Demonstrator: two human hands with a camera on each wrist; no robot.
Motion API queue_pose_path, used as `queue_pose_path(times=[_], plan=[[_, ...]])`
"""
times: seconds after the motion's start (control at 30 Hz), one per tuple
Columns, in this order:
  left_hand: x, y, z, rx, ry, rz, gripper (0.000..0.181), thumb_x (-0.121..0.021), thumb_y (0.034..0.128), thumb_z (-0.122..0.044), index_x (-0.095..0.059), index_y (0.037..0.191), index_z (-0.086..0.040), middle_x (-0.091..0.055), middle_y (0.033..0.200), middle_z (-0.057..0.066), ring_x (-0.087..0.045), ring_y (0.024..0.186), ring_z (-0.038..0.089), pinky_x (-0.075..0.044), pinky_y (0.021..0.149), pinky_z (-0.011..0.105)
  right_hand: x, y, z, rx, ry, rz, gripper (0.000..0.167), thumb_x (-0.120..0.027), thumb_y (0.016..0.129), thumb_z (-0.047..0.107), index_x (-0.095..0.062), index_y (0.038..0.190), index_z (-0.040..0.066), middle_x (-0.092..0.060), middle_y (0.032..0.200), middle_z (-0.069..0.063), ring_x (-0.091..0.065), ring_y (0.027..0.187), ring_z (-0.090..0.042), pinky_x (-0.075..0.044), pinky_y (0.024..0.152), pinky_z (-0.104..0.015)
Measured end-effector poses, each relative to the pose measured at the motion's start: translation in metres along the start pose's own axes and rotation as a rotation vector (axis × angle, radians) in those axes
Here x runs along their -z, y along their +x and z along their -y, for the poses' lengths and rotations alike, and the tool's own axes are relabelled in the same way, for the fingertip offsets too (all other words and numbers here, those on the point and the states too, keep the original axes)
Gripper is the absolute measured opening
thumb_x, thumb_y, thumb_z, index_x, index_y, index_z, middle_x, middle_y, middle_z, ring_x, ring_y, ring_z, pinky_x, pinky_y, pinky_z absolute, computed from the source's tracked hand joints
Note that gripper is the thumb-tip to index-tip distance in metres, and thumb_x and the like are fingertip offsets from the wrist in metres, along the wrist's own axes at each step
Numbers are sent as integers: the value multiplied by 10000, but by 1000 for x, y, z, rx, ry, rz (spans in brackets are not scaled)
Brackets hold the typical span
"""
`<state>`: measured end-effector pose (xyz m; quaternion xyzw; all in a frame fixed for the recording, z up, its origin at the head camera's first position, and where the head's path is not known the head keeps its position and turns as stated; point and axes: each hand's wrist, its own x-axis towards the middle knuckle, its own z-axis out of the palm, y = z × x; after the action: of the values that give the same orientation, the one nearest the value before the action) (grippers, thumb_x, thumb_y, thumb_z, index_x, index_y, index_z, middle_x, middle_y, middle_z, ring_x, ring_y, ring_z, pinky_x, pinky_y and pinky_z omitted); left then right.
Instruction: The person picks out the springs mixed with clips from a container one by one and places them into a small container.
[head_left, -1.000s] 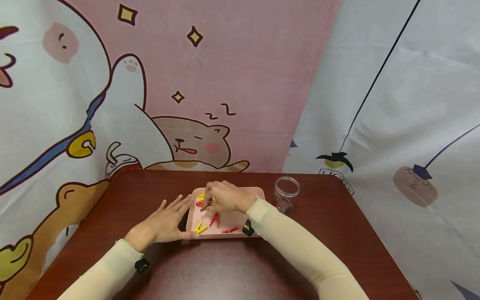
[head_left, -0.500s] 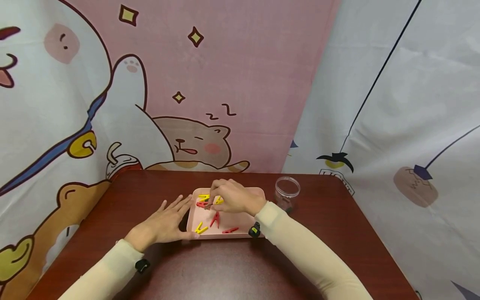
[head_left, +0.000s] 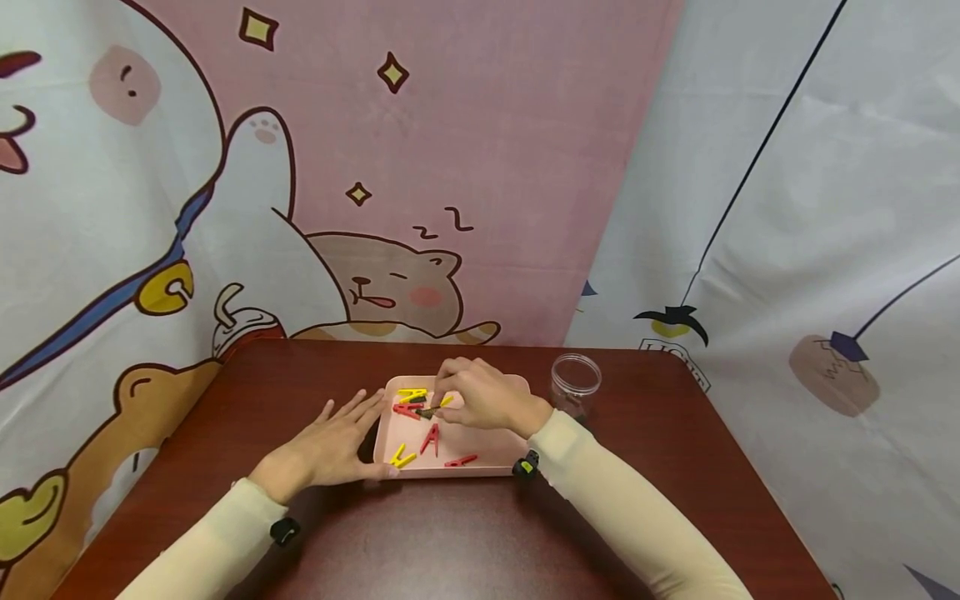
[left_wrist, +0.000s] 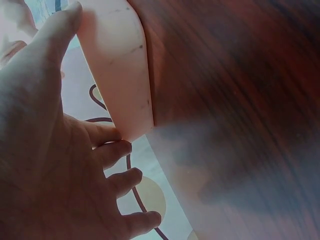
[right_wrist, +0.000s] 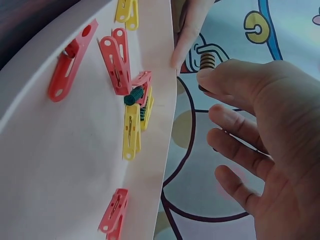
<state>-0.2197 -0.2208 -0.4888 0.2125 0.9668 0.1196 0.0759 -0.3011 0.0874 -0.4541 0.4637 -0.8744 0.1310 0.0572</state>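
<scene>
My right hand [head_left: 483, 396] is over the pink tray [head_left: 495, 450], in the head view. In the right wrist view its thumb and index finger pinch a small ribbed bronze spring [right_wrist: 207, 60], partly hidden by the fingertips. Its other fingers are loosely bent. My left hand [head_left: 322, 446] steadies the tray's left side, fingers spread, thumb at the near corner; the left wrist view shows fingertips touching the tray wall [left_wrist: 120, 65]. In the tray lie several red clothespins [right_wrist: 117, 62], yellow clothespins [right_wrist: 131, 132] and dark green springs [right_wrist: 134, 96].
A clear open jar [head_left: 575, 379] stands right of the tray, with dark small things low inside it. The brown table [head_left: 420, 542] extends around the tray. Behind the table hangs a printed cloth [head_left: 487, 167].
My right hand has drawn back to the right, away from the tray's left part, still pinching the bronze spring. More clothespins show beneath it. The left hand has stayed in place.
</scene>
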Motion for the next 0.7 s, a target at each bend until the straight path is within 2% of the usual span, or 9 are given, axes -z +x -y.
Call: queue_pose_path(times=[0.7], plan=[[0,1,-2,-1,4,-3,1316,-770,914,-891,-322,1842,-73,-311,1939,150,-280,1801,493,-227,1383,861,11,-33,-18,-114,12,-82,89,-926,1017,311,-922,1101,282,-774,1243,64,-726,1216,-171,-582,1047,-451]])
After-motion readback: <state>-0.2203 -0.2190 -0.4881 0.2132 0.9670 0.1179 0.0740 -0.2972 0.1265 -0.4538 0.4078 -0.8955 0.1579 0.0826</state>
